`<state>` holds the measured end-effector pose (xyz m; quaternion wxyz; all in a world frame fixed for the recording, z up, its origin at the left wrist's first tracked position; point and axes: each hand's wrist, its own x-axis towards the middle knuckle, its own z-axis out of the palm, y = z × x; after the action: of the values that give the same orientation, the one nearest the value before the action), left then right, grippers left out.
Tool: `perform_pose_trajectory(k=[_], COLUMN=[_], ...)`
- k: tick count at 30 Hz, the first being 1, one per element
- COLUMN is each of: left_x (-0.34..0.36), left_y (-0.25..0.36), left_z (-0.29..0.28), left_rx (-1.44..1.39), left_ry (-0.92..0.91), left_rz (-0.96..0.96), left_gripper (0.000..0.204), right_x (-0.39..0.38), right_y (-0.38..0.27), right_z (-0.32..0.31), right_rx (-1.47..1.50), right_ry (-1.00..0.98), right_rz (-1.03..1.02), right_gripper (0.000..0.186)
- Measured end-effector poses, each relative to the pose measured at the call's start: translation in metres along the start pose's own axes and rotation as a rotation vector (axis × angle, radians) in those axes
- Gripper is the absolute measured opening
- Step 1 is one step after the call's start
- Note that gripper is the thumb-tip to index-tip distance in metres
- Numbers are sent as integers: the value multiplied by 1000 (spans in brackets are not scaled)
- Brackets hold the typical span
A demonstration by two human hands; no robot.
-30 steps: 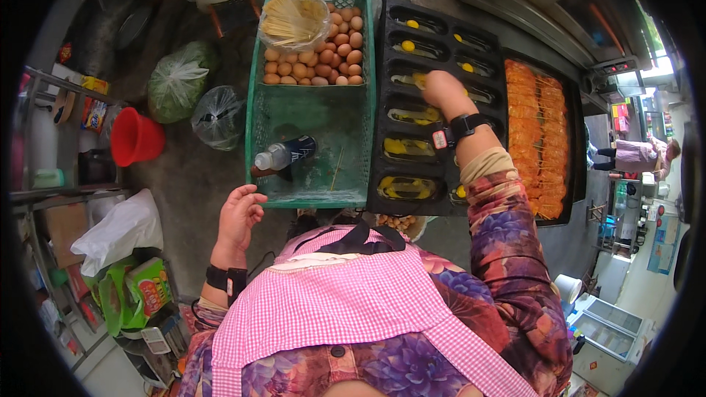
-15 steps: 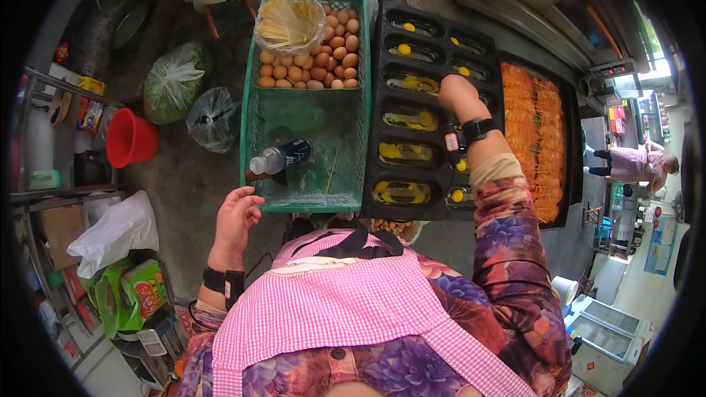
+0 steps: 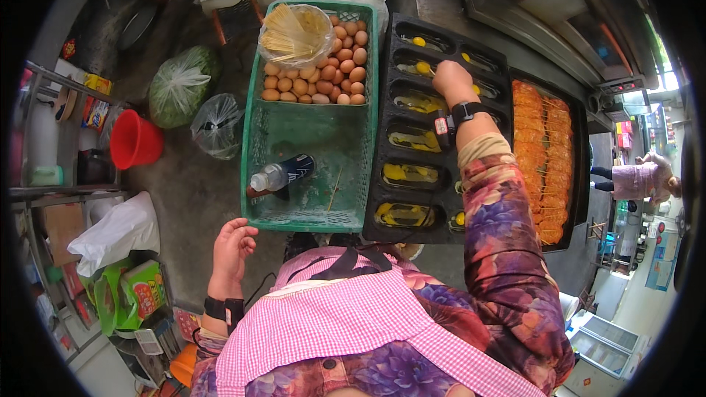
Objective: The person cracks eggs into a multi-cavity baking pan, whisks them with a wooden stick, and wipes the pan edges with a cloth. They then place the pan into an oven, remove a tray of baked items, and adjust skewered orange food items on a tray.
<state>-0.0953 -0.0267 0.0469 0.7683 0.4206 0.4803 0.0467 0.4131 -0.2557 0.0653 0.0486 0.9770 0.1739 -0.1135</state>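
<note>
My right hand (image 3: pixel 454 82) is closed over the black moulded tray (image 3: pixel 375 184), beside the second hollow from the far end. A thin pale stick, mostly hidden by the fingers, points from it toward a whole egg yolk (image 3: pixel 423 68). Raw egg lies in the tray's oval hollows. The far yolks look round, while the broken yolk (image 3: pixel 407 173) nearer me is spread out. My left hand (image 3: pixel 234 251) hangs by the near left corner of the green crate (image 3: pixel 254 140), fingers loosely bent and apart, holding nothing.
The crate holds brown eggs (image 3: pixel 342 66), a bag of thin sticks (image 3: pixel 296 33) and a bottle (image 3: pixel 283 173). To the right is a dark pan of orange-red skewered food (image 3: pixel 540 162). A red bucket (image 3: pixel 136 140) and filled bags stand left. Another person (image 3: pixel 640 176) is far right.
My right hand has moved away from me, from the third hollow to the second. My left hand stays beside the crate, and the whole view has shifted slightly.
</note>
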Motion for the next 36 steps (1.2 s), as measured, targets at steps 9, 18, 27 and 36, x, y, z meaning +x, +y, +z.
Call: perform_pose_trajectory(k=[9, 18, 27, 36], left_x=[3, 7, 10, 3], left_y=[-2, 0, 1, -13], left_z=[5, 12, 19, 12], left_rx=[-22, -4, 45, 21], left_ry=[-3, -23, -10, 62], left_rz=[-11, -15, -34, -56], left_gripper=[20, 21, 22, 21], right_x=[5, 7, 12, 69], right_y=[-3, 11, 20, 20], right_z=[-14, -22, -45, -27], right_rx=[-58, 97, 111, 78], right_ry=[-73, -174, -89, 83], right_rz=[-171, -323, -196, -52], right_gripper=[24, 29, 25, 26])
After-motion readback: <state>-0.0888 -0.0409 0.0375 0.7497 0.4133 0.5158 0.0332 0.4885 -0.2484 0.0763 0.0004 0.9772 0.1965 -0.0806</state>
